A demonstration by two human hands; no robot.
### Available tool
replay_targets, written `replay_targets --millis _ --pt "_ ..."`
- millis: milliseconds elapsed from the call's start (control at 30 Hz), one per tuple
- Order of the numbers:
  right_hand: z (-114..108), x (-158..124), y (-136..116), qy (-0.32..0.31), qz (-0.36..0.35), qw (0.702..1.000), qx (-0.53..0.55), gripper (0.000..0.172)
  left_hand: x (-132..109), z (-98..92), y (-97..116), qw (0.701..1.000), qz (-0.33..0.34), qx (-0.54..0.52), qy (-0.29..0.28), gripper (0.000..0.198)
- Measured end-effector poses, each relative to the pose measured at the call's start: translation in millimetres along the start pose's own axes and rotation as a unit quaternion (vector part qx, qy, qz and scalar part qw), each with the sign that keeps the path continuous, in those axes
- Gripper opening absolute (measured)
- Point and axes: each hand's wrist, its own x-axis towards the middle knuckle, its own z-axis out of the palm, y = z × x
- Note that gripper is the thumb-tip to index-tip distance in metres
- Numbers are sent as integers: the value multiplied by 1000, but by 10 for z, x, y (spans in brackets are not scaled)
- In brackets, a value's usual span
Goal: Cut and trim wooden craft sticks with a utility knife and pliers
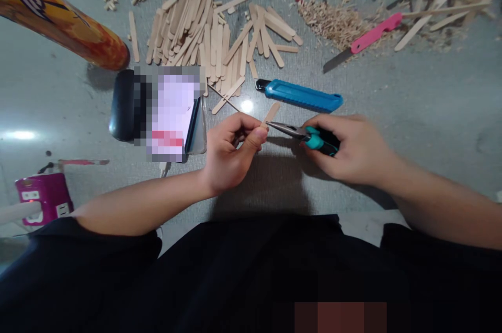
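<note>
My left hand [231, 152] is closed in a pinch on a short wooden craft stick [271, 112] that points up and away from me. A thin dark rod [223, 99] also juts up-left from that hand. My right hand [353, 147] grips teal-handled needle-nose pliers [304, 135], whose jaws meet the stick at my left thumb. Both hands hover just above the grey floor, close together.
A blue utility knife [300, 94] lies just beyond the hands. Behind it lie a pile of craft sticks [212, 35], wood shavings [333, 22] and a pink-handled knife [363, 40]. A phone [172, 113], an orange cylinder [58, 19] and a magenta power strip [43, 198] lie to the left.
</note>
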Motion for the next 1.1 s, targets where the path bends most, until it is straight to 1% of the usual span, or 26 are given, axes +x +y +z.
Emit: replay_targets --millis 133,200,300,367,400,433,500,600,667,767,900,1000,1100 --pt "31 46 76 40 -37 998 -35 16 59 31 11 992 -75 -90 -37 52" --pt "36 57 71 37 -35 998 -26 16 77 41 -2 986 -93 -128 -50 53" --pt "22 60 6 9 -12 1000 19 9 81 39 -27 979 -106 -164 -67 53" --pt "3 55 -45 -24 14 998 57 5 74 28 -33 980 -94 -162 -73 53" --pt "-8 52 -64 -41 29 996 74 6 71 23 -31 983 -82 -149 -68 52" --pt "-18 46 -78 -56 45 994 87 9 69 19 -27 988 -66 -132 -56 51" --pt "-35 33 -90 -71 75 990 100 14 72 16 -18 995 -31 -96 -14 51" --pt "-49 14 -84 -58 95 990 89 17 90 28 -10 997 -10 -70 41 53" --pt "-49 9 -78 -32 92 993 66 18 103 43 -6 996 -20 -65 52 54" --pt "-42 18 -73 -4 84 996 36 21 111 61 7 996 -34 -64 53 54" --pt "-28 24 -67 -14 82 996 33 20 86 53 39 997 -31 -56 41 50" --pt "-6 6 -45 -9 62 997 49 17 54 30 62 999 -17 -32 20 43" --pt "9 -15 -38 -19 55 996 67 15 27 11 73 1000 13 -8 6 35"
